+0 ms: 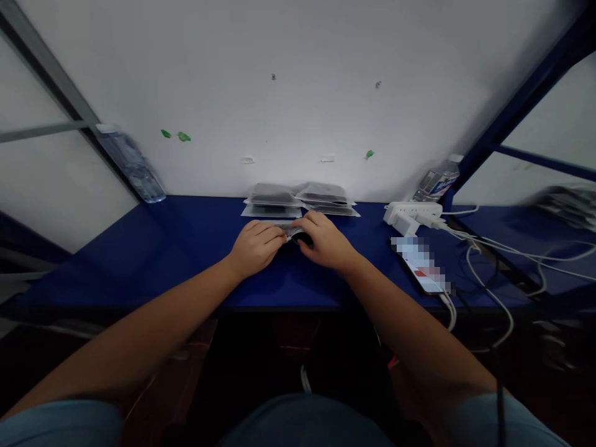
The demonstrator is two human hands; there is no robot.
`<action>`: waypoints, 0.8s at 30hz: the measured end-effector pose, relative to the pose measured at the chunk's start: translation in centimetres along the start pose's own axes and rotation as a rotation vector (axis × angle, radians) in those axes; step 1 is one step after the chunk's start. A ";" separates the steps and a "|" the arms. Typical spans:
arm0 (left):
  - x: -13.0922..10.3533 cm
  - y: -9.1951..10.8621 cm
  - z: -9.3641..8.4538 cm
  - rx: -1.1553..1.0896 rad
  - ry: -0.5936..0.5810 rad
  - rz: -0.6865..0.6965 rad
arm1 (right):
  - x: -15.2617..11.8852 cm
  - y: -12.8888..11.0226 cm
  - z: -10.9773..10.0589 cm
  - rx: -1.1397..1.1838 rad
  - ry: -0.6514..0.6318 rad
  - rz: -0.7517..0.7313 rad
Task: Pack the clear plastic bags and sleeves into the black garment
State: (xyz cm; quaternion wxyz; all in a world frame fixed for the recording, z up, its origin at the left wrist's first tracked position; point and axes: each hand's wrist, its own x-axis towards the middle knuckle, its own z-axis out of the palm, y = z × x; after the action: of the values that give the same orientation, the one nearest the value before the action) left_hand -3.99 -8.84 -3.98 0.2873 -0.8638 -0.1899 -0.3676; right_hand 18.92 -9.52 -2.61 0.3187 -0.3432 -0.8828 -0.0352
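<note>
Over the middle of the blue table, my left hand and my right hand meet at a clear plastic bag. The fingers of my left hand pinch the bag's near edge. My right thumb and fingers curl round its right end, where a dark, rounded item shows; its kind cannot be made out. Just behind my hands lie two stacks of flat, clear bags with dark contents, a left stack and a right stack.
A blue table stands against a white wall. At the right are a phone, a white power strip with cables, and a labelled bottle. Another clear bottle leans at the back left. More dark packets sit far right.
</note>
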 end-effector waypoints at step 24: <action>-0.2 -0.3 0.3 -0.121 -0.019 -0.081 | 0.7 0.1 1.7 0.082 -0.001 0.078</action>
State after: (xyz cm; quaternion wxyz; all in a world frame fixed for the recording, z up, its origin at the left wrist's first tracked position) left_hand -4.13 -8.40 -4.17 0.2180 -0.8747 -0.2047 -0.3815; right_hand 17.66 -8.59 -3.62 0.3331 -0.3641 -0.8697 0.0136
